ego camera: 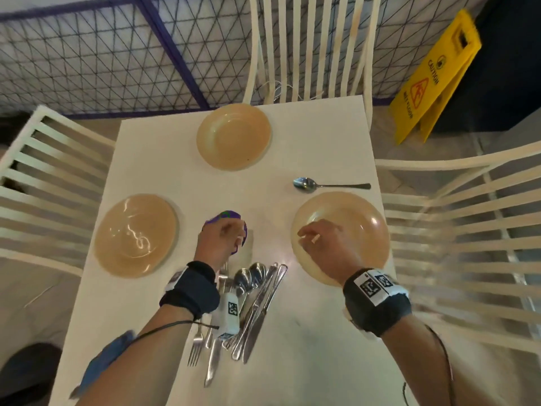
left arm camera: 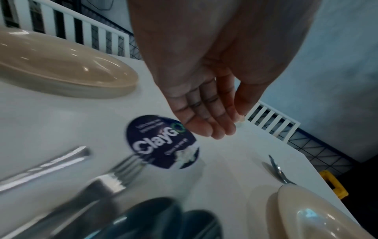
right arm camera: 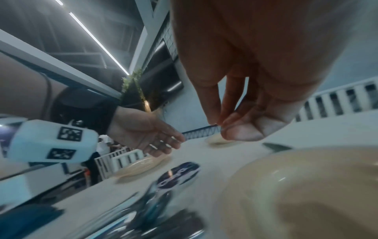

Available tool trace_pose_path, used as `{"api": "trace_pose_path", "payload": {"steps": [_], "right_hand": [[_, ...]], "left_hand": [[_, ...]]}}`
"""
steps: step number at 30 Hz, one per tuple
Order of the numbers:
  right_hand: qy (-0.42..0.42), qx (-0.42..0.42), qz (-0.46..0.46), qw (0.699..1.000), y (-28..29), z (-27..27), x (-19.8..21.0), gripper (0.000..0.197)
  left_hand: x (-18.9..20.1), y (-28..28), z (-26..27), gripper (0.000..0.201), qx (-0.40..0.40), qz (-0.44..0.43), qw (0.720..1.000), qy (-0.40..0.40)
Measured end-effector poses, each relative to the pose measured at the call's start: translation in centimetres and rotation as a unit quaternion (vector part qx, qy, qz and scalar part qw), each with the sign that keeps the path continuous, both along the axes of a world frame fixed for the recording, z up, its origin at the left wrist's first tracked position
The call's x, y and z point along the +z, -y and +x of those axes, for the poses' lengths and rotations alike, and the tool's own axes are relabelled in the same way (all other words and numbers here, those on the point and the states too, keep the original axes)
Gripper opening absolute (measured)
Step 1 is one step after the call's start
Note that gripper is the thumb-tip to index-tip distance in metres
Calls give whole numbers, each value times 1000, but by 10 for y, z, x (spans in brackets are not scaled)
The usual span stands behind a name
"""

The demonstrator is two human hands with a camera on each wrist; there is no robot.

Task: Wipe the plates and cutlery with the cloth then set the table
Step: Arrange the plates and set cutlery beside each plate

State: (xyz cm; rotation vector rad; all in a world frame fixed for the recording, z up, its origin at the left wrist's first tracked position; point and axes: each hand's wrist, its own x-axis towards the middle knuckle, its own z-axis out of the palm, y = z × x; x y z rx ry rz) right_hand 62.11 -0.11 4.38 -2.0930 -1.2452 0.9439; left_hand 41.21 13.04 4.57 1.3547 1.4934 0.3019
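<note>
White slatted chairs [ego camera: 52, 177] ringed the white table [ego camera: 164, 148], where three tan plates [ego camera: 233, 136] lay. Cutlery [ego camera: 251, 300] near the front edge sat half hidden under the left wrist.

From the left wrist, the left hand [left arm camera: 206, 111] hung relaxed and empty over a round sticker [left arm camera: 161, 142].

From the right wrist, the right hand [right arm camera: 235, 116] was blurred; its fingertips [right arm camera: 241, 132] seemed pinched together, holding nothing visible.

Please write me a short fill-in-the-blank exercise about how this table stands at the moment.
1. The number of tan plates on the white table is ____.
2. The lone spoon lies just beyond the plate on the person's ____ side.
3. The left hand hovers over a round dark ____ reading "ClayGo".
4. The pile of cutlery lies between the person's two ____.

Missing words: three; right; sticker; forearms
</note>
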Motion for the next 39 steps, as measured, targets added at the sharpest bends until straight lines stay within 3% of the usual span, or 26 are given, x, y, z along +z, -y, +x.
{"api": "trace_pose_path", "payload": {"steps": [6,11,18,21,27,30,36,39], "right_hand": [[-28,57,-136,989,31,-104,-33,13],[-25,-3,-235,972,27,-144,-59,34],[-19,-106,-275,955,14,-173,-61,32],[-25,-135,-280,950,14,-182,-60,29],[-61,-184,-293,936,21,-187,-82,33],[-80,-205,-273,937,24,-192,-66,26],[-144,-208,-180,950,34,-199,-38,15],[-251,-217,-113,936,32,-196,-20,13]], "left_hand": [[-7,61,-93,11,-70,29,993,-94],[-24,109,-121,10,-185,25,965,-187],[-49,140,-125,20,-288,71,914,-276],[-55,140,-124,23,-297,83,910,-275],[-59,135,-125,23,-262,48,932,-244],[-56,130,-130,25,-250,45,941,-223],[-40,115,-145,14,-238,1,964,-117],[-22,102,-137,16,-207,-14,978,-32]]}}
